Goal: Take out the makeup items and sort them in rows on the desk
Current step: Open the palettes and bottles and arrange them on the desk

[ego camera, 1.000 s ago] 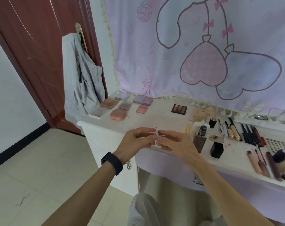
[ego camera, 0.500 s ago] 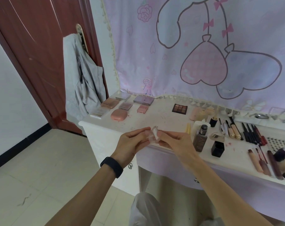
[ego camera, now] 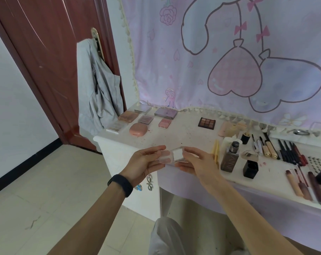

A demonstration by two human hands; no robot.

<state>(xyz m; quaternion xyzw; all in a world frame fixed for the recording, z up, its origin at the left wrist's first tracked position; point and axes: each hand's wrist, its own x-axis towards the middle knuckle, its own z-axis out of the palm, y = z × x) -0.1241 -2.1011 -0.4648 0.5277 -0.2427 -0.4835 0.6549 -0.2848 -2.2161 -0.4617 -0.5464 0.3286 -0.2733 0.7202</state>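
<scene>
**White desk (ego camera: 183, 134): small clear plastic case (ego camera: 175, 157) held in both hands**

1. Far left: a red-brown wooden door (ego camera: 45, 61) carries a grey garment (ego camera: 99, 92) hung at its handle.
2. Left end of the desk: flat palettes and compacts lie in rows. Among them are a peach rectangular palette (ego camera: 128, 116), a pink rounded compact (ego camera: 138, 129) and a lilac rectangular palette (ego camera: 165, 113).
3. Left hand (ego camera: 144, 163), black wristband (ego camera: 122, 184) on the wrist: fingers narrow, pinching the left side of the case. Some fingertips show through the clear plastic.
4. Case: held in the air at the desk's front edge, between the two hands. A white square shows inside it.
5. Right hand (ego camera: 198, 162): fingers narrow, gripping the right side of the case from above and below.
6. Centre rear: a dark brown nine-pan palette (ego camera: 206, 123) lies apart from the left group.
7. Right of the hands: a grey-brown foundation bottle (ego camera: 229, 160) stands upright, with a black cube-shaped box (ego camera: 250, 168) just beside it.
8. Far right: dark slim pencils (ego camera: 288, 151) lie side by side. Nearer the front edge lies a row of brown lip tubes (ego camera: 303, 184).
</scene>
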